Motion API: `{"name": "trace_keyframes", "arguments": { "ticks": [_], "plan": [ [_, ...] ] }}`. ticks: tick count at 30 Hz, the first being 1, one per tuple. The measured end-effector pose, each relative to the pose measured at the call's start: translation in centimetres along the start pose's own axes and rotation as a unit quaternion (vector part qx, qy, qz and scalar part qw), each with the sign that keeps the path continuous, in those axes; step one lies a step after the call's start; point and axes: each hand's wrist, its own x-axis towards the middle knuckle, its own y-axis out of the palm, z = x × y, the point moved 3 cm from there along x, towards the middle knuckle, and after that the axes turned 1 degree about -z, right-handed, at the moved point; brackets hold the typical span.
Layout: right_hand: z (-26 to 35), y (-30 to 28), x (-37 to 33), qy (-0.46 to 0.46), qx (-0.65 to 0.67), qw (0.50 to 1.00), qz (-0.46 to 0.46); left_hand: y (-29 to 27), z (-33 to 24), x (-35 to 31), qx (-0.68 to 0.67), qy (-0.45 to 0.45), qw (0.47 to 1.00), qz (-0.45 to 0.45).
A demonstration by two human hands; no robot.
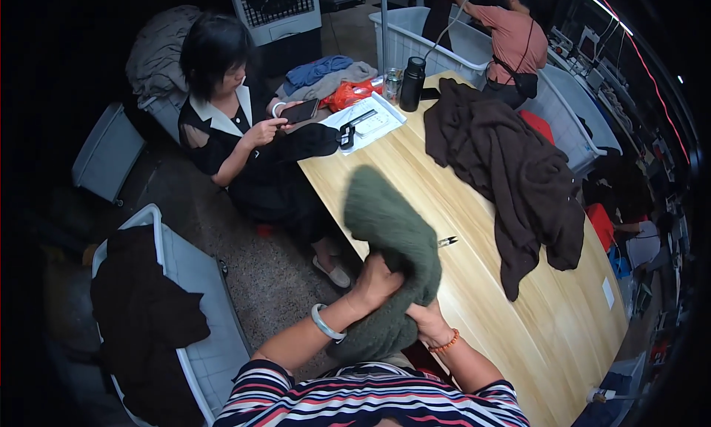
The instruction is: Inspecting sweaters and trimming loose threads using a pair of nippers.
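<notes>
A dark green knitted garment (396,219) is bunched up in front of my body, over the near left edge of the table. Its upper part stands away from me and is smeared by motion. My left hand (376,285) is closed round a fold of it, with the fingers partly hidden by the cloth. Lower down, my right hand (428,321) grips the garment from the other side, thumb against the knit. Just right of the cloth, a small pair of thread snips (447,242) lies on the wooden table (474,286).
Dark brown knitwear (511,175) is heaped along the table's right side. A black bottle (412,84) and papers (374,123) are at the far end. At the table's left, a person (229,116) holds a phone (300,112). A white bin (200,316) with brown cloth stands lower left.
</notes>
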Motion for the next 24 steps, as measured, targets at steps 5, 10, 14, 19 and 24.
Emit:
{"name": "trace_keyframes", "arguments": {
  "ticks": [5,10,14,19,24],
  "plan": [
    [4.1,-5.7,0.8,0.087,0.148,0.979,-0.11,0.4,2.6,2.3,-0.157,-0.099,0.949,0.255],
    [7.5,-5.5,4.7,0.122,0.216,0.964,-0.097,6.3,4.7,0.0,-0.06,0.026,0.909,0.411],
    [12.1,-6.3,7.6,0.055,0.208,0.965,-0.147,7.4,5.4,3.9,-0.315,-0.237,0.886,0.245],
    [15.2,-10.9,9.1,0.058,0.045,0.991,-0.11,2.9,-0.5,14.2,-0.507,-0.203,0.816,0.189],
    [13.4,-15.3,8.7,0.07,0.019,0.973,-0.219,-4.0,-5.5,25.8,-0.508,-0.133,0.843,0.122]
  ]
}}
